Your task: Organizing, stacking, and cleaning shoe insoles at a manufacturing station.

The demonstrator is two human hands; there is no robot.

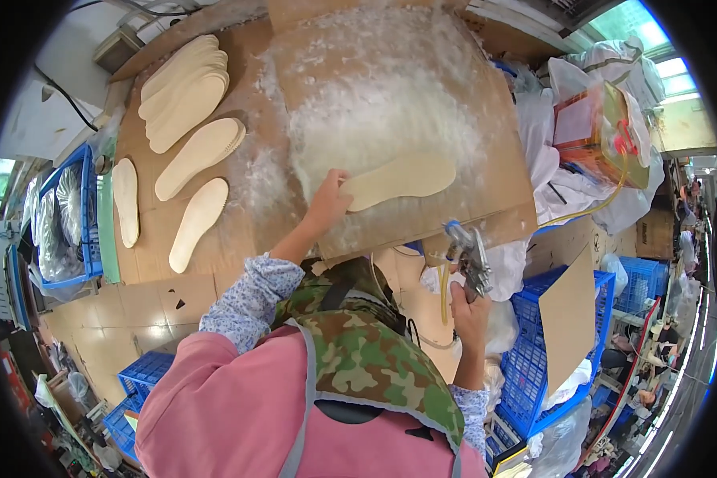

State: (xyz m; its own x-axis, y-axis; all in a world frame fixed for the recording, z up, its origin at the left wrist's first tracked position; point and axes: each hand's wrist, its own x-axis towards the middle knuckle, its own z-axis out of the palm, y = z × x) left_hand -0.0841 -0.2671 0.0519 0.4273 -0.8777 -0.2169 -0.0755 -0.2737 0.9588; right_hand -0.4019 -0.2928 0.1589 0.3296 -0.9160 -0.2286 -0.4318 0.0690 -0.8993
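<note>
My left hand (330, 199) grips the heel end of a cream insole (402, 179) between thumb and fingers. The insole lies over a cardboard sheet (494, 159) coated with whitish residue. In my right hand (471, 311) is a metal spray gun (472, 259), held by its handle near the board's front edge, with its blue-grey end toward the insole. A yellowish hose (444, 295) hangs beside the gun. More insoles lie on the cardboard at left: a fanned stack (185, 95), a small overlapping pile (201, 155) and two single ones, an upper-left insole (125, 201) and a lower insole (199, 223).
A blue crate (95, 215) with plastic-wrapped items stands left of the table. To the right are a box with orange sides (589, 127), white plastic bags (554, 195) and another blue crate (526, 350) with a cardboard panel (567, 319) leaning on it.
</note>
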